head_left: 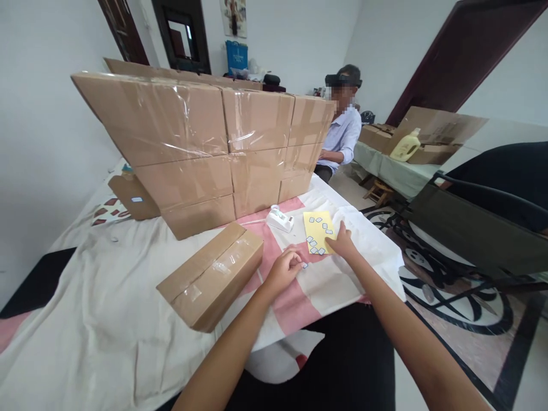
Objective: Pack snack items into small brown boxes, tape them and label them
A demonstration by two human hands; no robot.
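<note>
Held the left hand [282,273] narrow, with curled fingers and a small label [305,265] at the tips; could not tell whether pinched there or lying on the cloth [297,302]. Saw the yellow sheet [315,231] just ahead and to the right of that hand, with its long axis running away from the body. Spread the right hand [341,242], the nearer one, with its thumb touching the sheet's right edge. Saw a white object [280,220] left of the sheet, and farther left a closed carton [209,277].

Right of oblong brown cardboard box [214,274] on pink-and-white fabric tablecloth [291,314], rectangular yellow paper sheet [316,233]; behind box, stack of rectangular brown cardboard cartons [257,128].
</note>
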